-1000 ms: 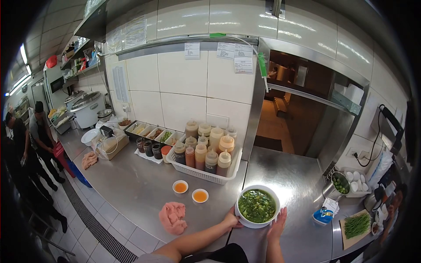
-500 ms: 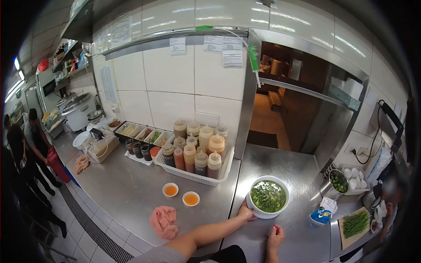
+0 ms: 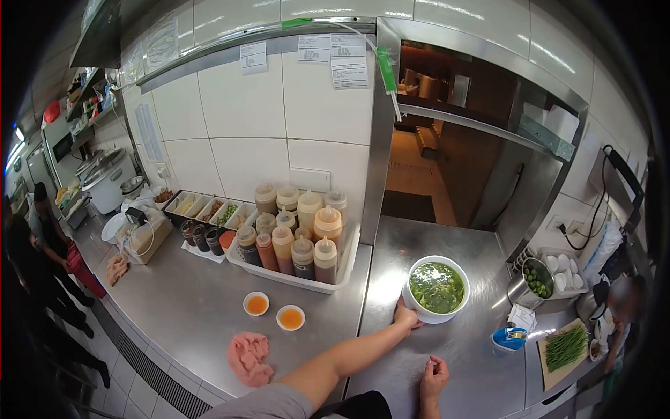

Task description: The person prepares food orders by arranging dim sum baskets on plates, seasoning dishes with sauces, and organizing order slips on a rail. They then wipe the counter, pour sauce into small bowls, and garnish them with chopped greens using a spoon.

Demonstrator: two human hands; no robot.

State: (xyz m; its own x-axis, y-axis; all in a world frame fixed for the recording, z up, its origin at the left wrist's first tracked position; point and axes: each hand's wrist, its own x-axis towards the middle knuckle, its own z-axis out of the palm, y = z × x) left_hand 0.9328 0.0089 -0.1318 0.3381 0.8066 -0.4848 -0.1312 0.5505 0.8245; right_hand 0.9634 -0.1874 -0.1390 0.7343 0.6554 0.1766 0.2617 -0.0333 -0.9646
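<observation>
A white bowl (image 3: 413, 302) of green leafy soup stands on the steel counter near the pass-through opening. My left hand (image 3: 407, 317) grips its lower left side, with the fingers partly hidden beneath the rim. Below the bowl, my right hand (image 3: 434, 377) hovers apart from it, loosely curled, fingers slightly parted and nothing visible in it. Two small white cups of orange sauce, the left one (image 3: 256, 304) and the right one (image 3: 290, 318), sit left of my forearm. Near them lies a crumpled pink cloth (image 3: 249, 358).
A white basket (image 3: 293, 276) holds several squeeze bottles. Ingredient trays (image 3: 209, 209) line the wall. At right are a blue tape dispenser (image 3: 509, 339), a metal pot of limes (image 3: 520, 290) and chopped greens on a board (image 3: 548, 380). Other people stand at far left and far right.
The view has shifted slightly. The bowl, with my left hand on it, has moved a little up and away over the counter. My right hand's fingers have loosened.
</observation>
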